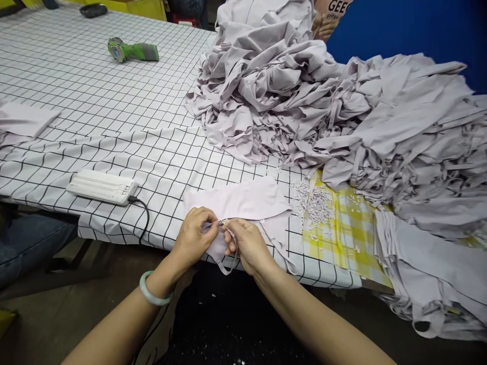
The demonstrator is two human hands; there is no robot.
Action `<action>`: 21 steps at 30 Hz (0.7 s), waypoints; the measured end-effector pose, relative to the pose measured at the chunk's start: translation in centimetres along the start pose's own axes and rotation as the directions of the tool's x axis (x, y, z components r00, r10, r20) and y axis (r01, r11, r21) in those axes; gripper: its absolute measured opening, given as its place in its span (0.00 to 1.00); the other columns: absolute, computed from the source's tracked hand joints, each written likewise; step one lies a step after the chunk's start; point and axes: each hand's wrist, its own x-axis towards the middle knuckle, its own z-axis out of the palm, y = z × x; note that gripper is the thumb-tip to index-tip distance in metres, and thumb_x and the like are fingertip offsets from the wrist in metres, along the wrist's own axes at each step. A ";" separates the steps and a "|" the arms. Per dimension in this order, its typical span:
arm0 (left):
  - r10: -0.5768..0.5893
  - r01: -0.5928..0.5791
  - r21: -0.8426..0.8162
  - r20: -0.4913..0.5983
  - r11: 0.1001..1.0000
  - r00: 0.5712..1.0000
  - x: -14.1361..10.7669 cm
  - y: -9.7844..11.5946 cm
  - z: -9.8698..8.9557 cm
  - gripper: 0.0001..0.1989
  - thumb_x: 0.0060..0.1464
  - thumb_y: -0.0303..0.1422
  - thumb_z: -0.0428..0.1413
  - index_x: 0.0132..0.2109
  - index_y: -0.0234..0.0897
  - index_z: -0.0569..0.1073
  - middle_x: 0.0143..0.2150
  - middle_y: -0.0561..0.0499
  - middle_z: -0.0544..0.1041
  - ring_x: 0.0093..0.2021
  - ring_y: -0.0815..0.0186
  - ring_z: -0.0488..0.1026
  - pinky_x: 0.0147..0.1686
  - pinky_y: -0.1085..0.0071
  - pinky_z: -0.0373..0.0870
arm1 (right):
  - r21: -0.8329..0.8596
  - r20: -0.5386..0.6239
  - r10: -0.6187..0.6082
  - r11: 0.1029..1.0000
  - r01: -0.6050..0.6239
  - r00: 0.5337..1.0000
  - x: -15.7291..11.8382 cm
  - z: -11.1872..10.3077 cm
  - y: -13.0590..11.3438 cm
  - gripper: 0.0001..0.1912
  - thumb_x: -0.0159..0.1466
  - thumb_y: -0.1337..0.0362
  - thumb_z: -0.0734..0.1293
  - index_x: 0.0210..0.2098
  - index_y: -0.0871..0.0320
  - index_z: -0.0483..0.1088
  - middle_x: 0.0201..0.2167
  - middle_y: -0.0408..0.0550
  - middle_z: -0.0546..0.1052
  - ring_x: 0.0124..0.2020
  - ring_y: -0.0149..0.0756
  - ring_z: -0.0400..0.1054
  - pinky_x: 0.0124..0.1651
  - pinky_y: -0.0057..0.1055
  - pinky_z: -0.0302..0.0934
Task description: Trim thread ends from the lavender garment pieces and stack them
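A pale pinkish-grey garment piece (243, 197) lies at the table's front edge, one thin strap looping over the edge. Above its lower part my left hand (196, 235), with a pale green bangle on the wrist, pinches a thin strap end. My right hand (245, 243) is closed close beside it, fingertips on the same strap. Between the fingertips shows a small dark metallic thing, too small to make out. The two hands nearly touch.
A large heap of the same fabric (274, 76) covers the back right. Stacked pieces (437, 263) hang at the right edge. Small scraps (314, 203) lie nearby. A white power bank (102, 186) with a cable sits left; a green tool (133, 50) lies farther back.
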 end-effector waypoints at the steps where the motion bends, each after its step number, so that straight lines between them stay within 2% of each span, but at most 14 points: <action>1: -0.017 0.017 -0.006 -0.003 1.000 1.000 0.1 0.1 0.0 0.05 0.57 0.26 0.54 0.33 0.37 0.72 0.33 0.51 0.75 0.39 0.63 0.69 0.42 0.65 0.66 | 0.004 -0.013 -0.010 1.000 0.010 1.000 0.0 0.0 0.0 0.07 0.53 0.62 0.67 0.25 0.59 0.71 0.16 0.37 0.68 0.13 0.23 0.54 0.17 0.24 0.62; 10: -0.046 0.048 -0.059 0.038 0.997 0.998 0.2 0.2 -0.3 0.06 0.57 0.26 0.53 0.32 0.37 0.71 0.33 0.51 0.74 0.39 0.63 0.68 0.42 0.65 0.65 | 0.020 -0.039 -0.004 1.000 0.005 0.999 0.2 0.5 -0.2 0.06 0.52 0.62 0.67 0.24 0.58 0.70 0.15 0.36 0.67 0.13 0.23 0.55 0.18 0.25 0.64; 21: -0.054 0.056 -0.075 0.021 0.996 0.998 0.1 0.3 -0.2 0.06 0.58 0.29 0.53 0.32 0.38 0.71 0.33 0.50 0.74 0.39 0.62 0.69 0.42 0.64 0.66 | 0.024 -0.041 -0.008 1.000 0.009 0.999 0.1 0.5 0.0 0.05 0.52 0.63 0.67 0.23 0.58 0.70 0.15 0.36 0.66 0.13 0.23 0.54 0.19 0.25 0.64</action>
